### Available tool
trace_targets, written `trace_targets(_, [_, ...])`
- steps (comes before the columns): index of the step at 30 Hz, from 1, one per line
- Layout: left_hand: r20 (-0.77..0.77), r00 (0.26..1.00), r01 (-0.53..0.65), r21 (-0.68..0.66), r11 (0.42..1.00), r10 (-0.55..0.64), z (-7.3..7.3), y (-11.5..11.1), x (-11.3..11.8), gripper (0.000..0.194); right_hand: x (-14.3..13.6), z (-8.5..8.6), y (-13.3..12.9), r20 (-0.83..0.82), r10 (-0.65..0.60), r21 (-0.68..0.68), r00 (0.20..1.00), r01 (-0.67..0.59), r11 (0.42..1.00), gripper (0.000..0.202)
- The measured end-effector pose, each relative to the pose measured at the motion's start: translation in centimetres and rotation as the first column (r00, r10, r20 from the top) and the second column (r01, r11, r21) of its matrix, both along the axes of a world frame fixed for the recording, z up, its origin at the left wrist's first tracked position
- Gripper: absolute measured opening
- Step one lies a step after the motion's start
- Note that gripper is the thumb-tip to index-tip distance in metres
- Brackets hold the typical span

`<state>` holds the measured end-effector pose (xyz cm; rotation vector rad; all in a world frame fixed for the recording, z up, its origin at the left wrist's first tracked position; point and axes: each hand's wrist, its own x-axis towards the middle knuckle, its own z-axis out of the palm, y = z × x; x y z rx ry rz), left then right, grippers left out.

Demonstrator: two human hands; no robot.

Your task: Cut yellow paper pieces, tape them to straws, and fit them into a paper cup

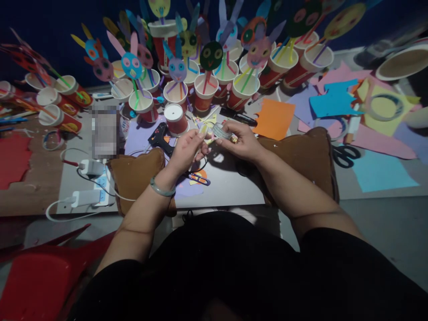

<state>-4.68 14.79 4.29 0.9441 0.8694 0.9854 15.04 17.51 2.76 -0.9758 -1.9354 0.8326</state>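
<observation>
My right hand (243, 141) grips a roll of clear tape (220, 131), thumb and fingers closed on its edge. Close beside it, my left hand (187, 150) pinches a small yellow piece (203, 129), perhaps paper, between thumb and fingertips. Both hands are raised over the grey tabletop, nearly meeting. Behind my left hand lie a black glue gun (161, 139) and an upturned red-and-white paper cup (176, 119). Below that hand is a purple hair-clip-shaped object (197, 178) on paper scraps. A black marker (238, 117) lies beyond my right hand.
Several paper cups with animal-faced straws, one being a cup (206, 91), line the back. Brown cushions (138, 178) flank the work area. Chargers sit in a power strip (105, 185) at left. Black scissors (346, 156), orange paper (274, 118) and another tape roll (397, 107) lie right.
</observation>
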Motion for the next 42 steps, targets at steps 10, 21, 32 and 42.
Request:
trace_targets(10, [0.007, 0.999, -0.047, 0.085, 0.995, 0.046, -0.3, -0.1, 0.5, 0.031, 0.1, -0.1, -0.3, 0.035, 0.063, 0.059, 0.997, -0.065, 0.996, 0.044])
trace_targets(21, [-0.041, 0.986, -0.151, 0.176, 0.973, 0.160, -1.6, 0.3, 0.2, 0.039, -0.2, -0.2, -0.4, -0.003, 0.105, 0.082, 0.994, -0.104, 0.991, 0.037])
trace_targets(32, [-0.050, 0.974, -0.215, 0.066, 0.974, 0.219, -0.4, 0.1, 0.4, 0.025, -0.3, 0.3, -0.6, -0.016, -0.021, 0.032, 1.000, 0.022, 0.999, 0.033])
trace_targets(42, [-0.026, 0.975, -0.221, 0.024, 0.975, 0.221, -0.3, 0.0, 0.7, 0.022, -0.3, 0.2, -0.8, -0.046, -0.109, 0.112, 0.993, 0.114, 0.987, 0.028])
